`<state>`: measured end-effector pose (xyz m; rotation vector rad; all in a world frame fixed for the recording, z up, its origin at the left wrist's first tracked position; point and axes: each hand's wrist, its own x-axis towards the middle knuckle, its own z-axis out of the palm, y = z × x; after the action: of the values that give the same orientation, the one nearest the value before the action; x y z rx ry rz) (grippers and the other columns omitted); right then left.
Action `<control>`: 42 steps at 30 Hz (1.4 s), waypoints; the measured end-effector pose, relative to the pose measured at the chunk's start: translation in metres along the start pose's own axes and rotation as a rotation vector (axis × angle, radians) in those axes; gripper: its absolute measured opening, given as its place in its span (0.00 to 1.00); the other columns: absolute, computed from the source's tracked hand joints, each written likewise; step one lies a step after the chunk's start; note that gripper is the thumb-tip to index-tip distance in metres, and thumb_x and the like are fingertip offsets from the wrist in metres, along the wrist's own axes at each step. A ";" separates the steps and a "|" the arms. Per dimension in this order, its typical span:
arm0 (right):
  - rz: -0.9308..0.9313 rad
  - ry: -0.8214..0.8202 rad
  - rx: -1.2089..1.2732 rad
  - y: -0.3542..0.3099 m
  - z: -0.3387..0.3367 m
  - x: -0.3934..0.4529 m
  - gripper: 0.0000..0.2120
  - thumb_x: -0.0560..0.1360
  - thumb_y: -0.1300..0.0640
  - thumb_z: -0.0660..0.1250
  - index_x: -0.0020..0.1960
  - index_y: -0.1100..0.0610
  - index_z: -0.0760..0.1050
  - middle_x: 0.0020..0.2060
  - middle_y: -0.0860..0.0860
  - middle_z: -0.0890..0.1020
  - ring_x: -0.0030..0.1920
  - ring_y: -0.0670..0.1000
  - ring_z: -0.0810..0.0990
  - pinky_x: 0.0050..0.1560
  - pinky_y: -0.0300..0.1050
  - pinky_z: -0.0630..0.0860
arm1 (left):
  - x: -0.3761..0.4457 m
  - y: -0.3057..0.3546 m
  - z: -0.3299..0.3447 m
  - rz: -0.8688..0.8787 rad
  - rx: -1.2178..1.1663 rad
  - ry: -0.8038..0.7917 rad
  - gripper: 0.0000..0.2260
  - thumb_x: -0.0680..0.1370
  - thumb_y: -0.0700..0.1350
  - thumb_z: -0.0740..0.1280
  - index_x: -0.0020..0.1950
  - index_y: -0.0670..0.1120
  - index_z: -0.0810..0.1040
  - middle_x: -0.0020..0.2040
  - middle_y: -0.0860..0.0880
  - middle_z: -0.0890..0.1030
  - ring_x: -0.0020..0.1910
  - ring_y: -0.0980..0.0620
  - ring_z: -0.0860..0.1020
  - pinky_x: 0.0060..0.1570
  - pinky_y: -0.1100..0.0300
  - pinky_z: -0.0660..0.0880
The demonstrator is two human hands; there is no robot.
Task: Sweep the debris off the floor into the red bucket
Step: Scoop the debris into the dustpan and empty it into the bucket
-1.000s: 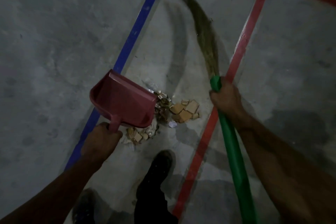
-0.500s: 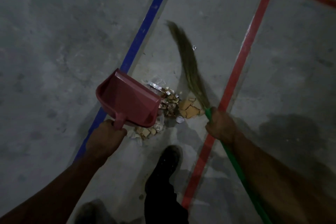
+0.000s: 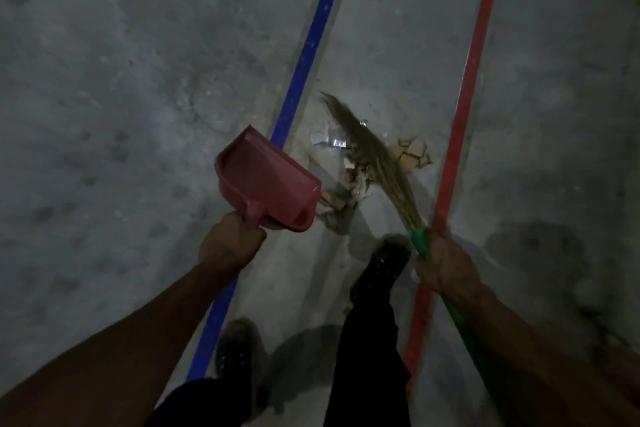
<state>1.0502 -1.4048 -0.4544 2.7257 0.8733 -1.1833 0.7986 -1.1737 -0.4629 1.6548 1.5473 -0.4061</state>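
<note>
My left hand point(image 3: 229, 246) grips the handle of a red dustpan point(image 3: 265, 180), held tilted just above the floor beside the blue line. My right hand point(image 3: 441, 263) holds a broom point(image 3: 372, 156) by its green handle, and the straw bristles lie across a small debris pile point(image 3: 349, 180) of tan broken pieces and pale scraps. More tan fragments point(image 3: 410, 152) sit to the right of the bristles. The dustpan's open mouth faces the pile, a short gap away. No red bucket is in view.
The grey concrete floor carries a blue tape line point(image 3: 304, 55) and a red tape outline point(image 3: 467, 80). My two dark shoes point(image 3: 382, 263) point(image 3: 235, 350) stand just behind the pile. A dark stain point(image 3: 533, 243) marks the floor at right.
The broom has swept back toward me, its bristles going from far up the floor to lying on the pile. Some debris has shifted. The dustpan has stayed near the pile's left side.
</note>
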 end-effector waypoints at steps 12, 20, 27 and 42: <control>-0.079 -0.014 0.420 -0.081 0.130 -0.116 0.15 0.75 0.61 0.66 0.61 0.55 0.74 0.48 0.49 0.79 0.46 0.48 0.77 0.44 0.33 0.71 | -0.040 -0.107 -0.018 0.029 0.146 -0.053 0.16 0.79 0.56 0.63 0.54 0.44 0.79 0.52 0.43 0.80 0.55 0.41 0.78 0.44 0.59 0.69; 0.006 -0.215 0.364 -0.068 0.207 -0.085 0.11 0.77 0.56 0.66 0.58 0.59 0.75 0.51 0.57 0.81 0.52 0.55 0.80 0.51 0.45 0.75 | -0.016 -0.150 0.001 -0.003 0.274 -0.049 0.21 0.75 0.59 0.65 0.61 0.45 0.76 0.59 0.42 0.78 0.51 0.43 0.78 0.43 0.57 0.69; 0.075 -0.095 0.257 -0.034 0.178 -0.014 0.19 0.75 0.61 0.65 0.66 0.59 0.72 0.57 0.59 0.79 0.57 0.59 0.78 0.56 0.45 0.74 | -0.005 -0.160 0.013 -0.007 0.141 -0.080 0.18 0.59 0.63 0.61 0.35 0.50 0.72 0.34 0.50 0.77 0.33 0.51 0.75 0.29 0.61 0.64; 0.036 0.060 0.602 -0.068 0.157 -0.061 0.10 0.78 0.55 0.65 0.59 0.49 0.73 0.40 0.43 0.78 0.31 0.35 0.77 0.26 0.26 0.67 | 0.011 -0.121 -0.003 0.079 0.160 -0.144 0.17 0.60 0.59 0.62 0.41 0.50 0.73 0.40 0.45 0.80 0.39 0.46 0.79 0.35 0.59 0.70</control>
<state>0.8781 -1.4170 -0.5112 3.2258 0.5269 -1.5773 0.6870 -1.1741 -0.5097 1.7616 1.3691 -0.6062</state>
